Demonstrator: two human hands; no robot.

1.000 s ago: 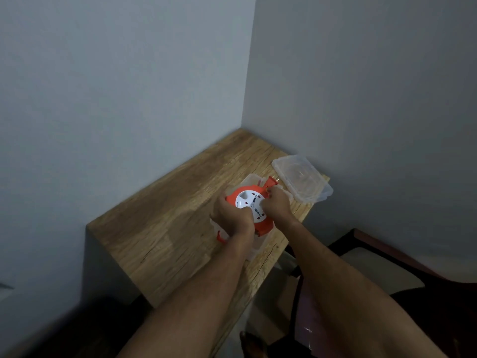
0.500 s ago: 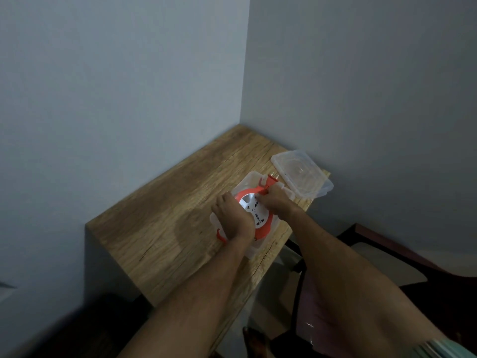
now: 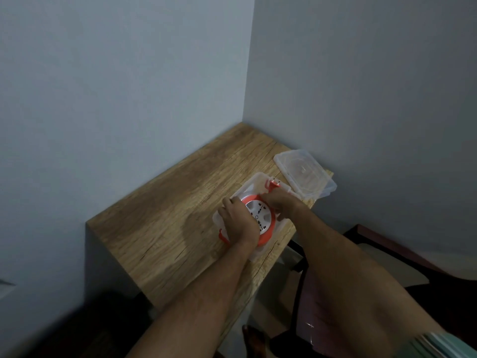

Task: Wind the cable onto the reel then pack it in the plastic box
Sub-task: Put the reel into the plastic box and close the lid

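Observation:
The orange cable reel (image 3: 262,220) with a white socket face lies flat inside the clear plastic box (image 3: 254,180) near the wooden table's right edge. Its orange plug (image 3: 350,183) sticks up at the box's far end. My left hand (image 3: 238,221) rests on the reel's left side and grips it. Across from it, my right hand (image 3: 282,201) holds the reel's far right rim, just below the plug. An orange latch (image 3: 223,236) shows at the box's near left side. How much cable is wound is hidden.
The clear box lid (image 3: 305,174) lies on the wooden table (image 3: 165,228) beyond the box, overhanging the right edge. Two grey walls meet at the far corner. A dark chair (image 3: 387,257) stands at the right, below the table's edge.
The reel has gone from raised and tilted above the box down flat into it. Both hands went down with it and stayed on it.

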